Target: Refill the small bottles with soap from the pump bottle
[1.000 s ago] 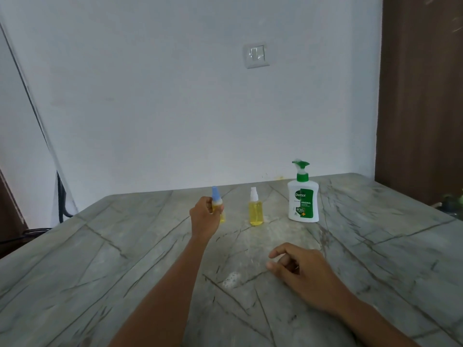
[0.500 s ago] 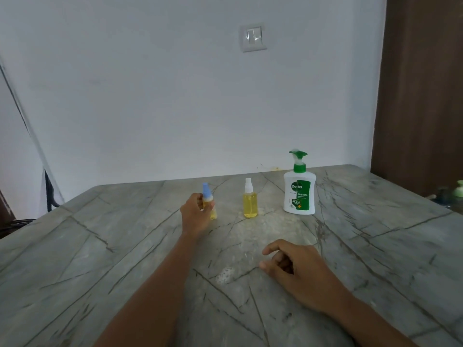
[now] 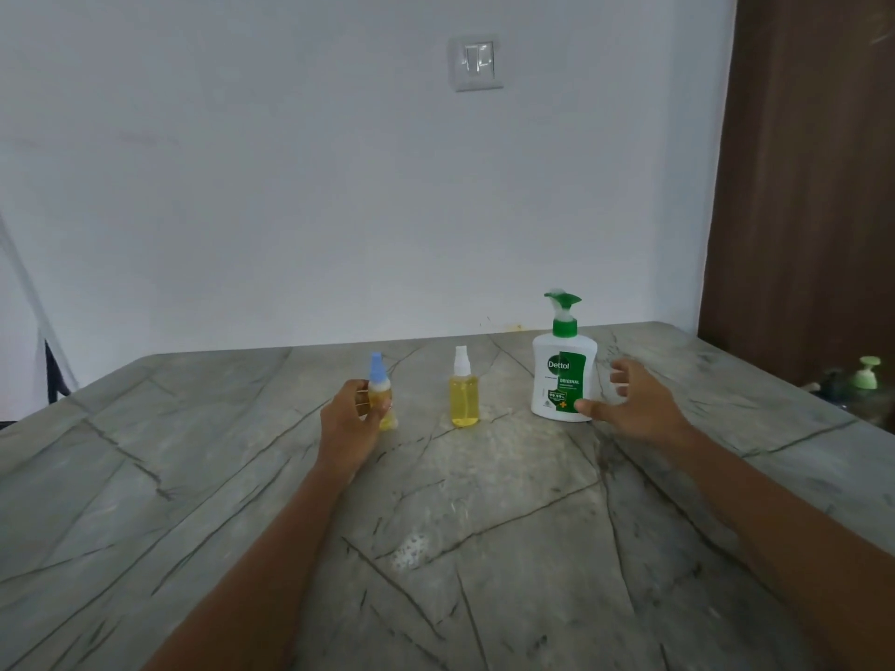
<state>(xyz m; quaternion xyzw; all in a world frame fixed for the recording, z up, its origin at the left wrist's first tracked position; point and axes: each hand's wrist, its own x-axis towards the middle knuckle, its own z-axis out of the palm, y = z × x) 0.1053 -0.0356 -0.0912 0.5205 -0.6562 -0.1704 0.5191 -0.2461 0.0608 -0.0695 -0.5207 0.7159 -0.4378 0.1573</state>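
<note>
Looking out through the head camera, I have both arms stretched forward over the grey veined table [image 3: 203, 477]. My left hand [image 3: 351, 421] has its fingers and thumb curled round the blue-capped small bottle [image 3: 378, 375], gripping it about the middle. The bottle is upright with yellow liquid showing between the fingers, and its base is right at the tabletop, though I cannot tell whether it rests there or is lifted a little. Just to its right, apart from the hand, the white-capped small bottle [image 3: 465, 399] stands upright on the table, yellow liquid up to its shoulder. Further right the pump bottle [image 3: 562, 375], white with a green label and green pump head, stands upright towards the table's far edge. My right hand [image 3: 641, 404] is spread wide beside it, fingers straight and apart, holding nothing. The thumb tip lies at the bottle's lower right edge and the fingers reach past its right side, but I cannot tell whether any of them touch it. On the pale wall behind sits a light switch [image 3: 476, 64]. A brown wooden panel [image 3: 804, 186] fills the right side, and low at that edge a second bottle with a pale green pump [image 3: 867, 375] shows, blurred.
</note>
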